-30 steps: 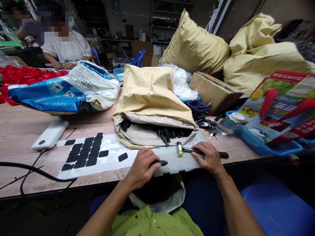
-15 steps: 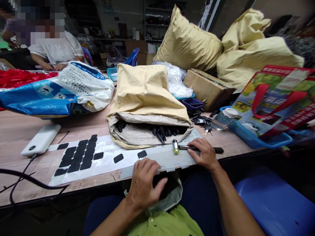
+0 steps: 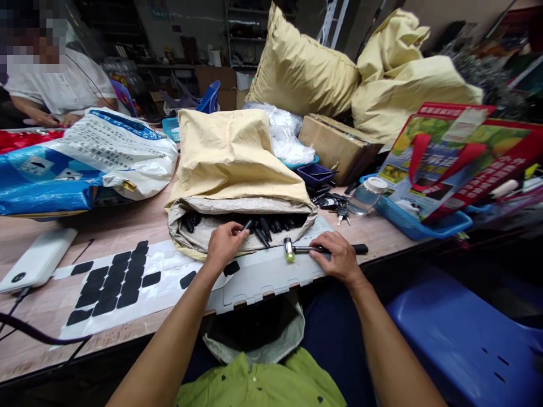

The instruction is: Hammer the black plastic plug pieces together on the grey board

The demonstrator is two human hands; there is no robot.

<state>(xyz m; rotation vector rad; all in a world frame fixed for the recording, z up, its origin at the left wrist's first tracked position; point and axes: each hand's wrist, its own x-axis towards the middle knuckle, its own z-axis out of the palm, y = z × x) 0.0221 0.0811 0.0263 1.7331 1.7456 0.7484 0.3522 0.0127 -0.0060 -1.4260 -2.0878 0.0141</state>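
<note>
My left hand (image 3: 225,243) is at the mouth of a cream woven sack (image 3: 237,164), its fingers pinching one small black tapered piece (image 3: 248,224). More black tapered pieces (image 3: 265,227) lie in the sack's opening, some poking over its lip. My right hand (image 3: 338,255) is closed round the black handle of a small hammer (image 3: 289,250), which lies level over a grey sheet (image 3: 254,282). The hammer's head is metal with a yellow-green face and points left. Black rounded stickers (image 3: 112,282) on a white backing sheet (image 3: 169,291) lie left of the hands.
A white power bank (image 3: 40,260) with a cable and a blue-and-white bag (image 3: 80,164) are on the left. Keys (image 3: 343,213), a jar (image 3: 367,196) and a blue basket (image 3: 411,223) stand right. An open sack (image 3: 254,333) hangs below the table edge. A co-worker (image 3: 63,85) sits opposite.
My left hand has moved from the table edge up to the sack's mouth and taken hold of a black piece. My right hand stays on the hammer. The view has shifted right.
</note>
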